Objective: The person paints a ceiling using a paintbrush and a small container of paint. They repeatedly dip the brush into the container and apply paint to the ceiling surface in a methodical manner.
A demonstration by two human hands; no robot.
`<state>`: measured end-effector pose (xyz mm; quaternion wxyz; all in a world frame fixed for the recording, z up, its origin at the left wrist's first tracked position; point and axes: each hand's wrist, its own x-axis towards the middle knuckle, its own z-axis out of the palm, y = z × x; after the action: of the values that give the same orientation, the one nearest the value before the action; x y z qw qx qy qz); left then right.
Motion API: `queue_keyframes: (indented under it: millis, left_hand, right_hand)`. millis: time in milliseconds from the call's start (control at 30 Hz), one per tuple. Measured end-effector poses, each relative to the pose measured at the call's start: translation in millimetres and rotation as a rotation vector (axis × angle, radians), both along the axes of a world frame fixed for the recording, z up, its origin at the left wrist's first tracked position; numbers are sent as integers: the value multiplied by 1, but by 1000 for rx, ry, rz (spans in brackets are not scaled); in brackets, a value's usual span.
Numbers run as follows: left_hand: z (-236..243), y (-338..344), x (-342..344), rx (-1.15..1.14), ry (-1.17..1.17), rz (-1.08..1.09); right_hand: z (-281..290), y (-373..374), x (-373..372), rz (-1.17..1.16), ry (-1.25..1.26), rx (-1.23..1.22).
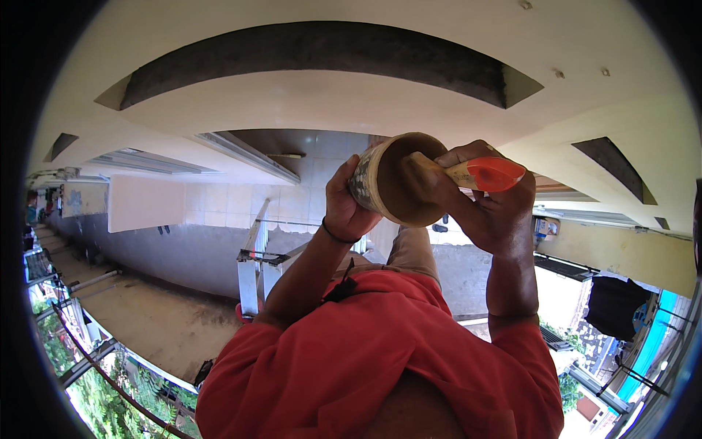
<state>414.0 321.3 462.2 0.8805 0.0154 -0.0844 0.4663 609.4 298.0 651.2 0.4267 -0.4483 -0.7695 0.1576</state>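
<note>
My left hand (349,205) is wrapped round the side of a round paint pot (373,183), which is tipped so its brown-stained inside faces me. My right hand (497,212) grips a paintbrush with a red-orange handle tip (488,173) and a wooden part that reaches down into the pot. Its bristles are hidden inside the pot. My right fingertips lie close to the pot's rim.
An aluminium ladder (251,282) stands below me, left of my body. A pale wall with recessed dark strips (314,55) spans the top. A ledge (146,314) and railing run along the left, above greenery. Dark cloth (614,307) hangs at the right. Tiled floor (227,205) shows beneath.
</note>
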Motion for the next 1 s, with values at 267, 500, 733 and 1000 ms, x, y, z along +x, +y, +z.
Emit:
queue_keyframes:
  millis: [267,500,733,1000]
  left_hand:
    - [0,-3,-1,-53,52,11]
    - [2,-3,-3,-66,67,10]
    - [3,-4,-7,-56,108,13]
    - [-15,-2,-11,-73,55,-58]
  right_hand:
    - [-10,3,-4,32,-12,-11]
    - [-13,4,-6,32,-7,-18]
    - [-6,-11,9,-82,234,-159]
    - [-19,-26,25,-234,835,-248]
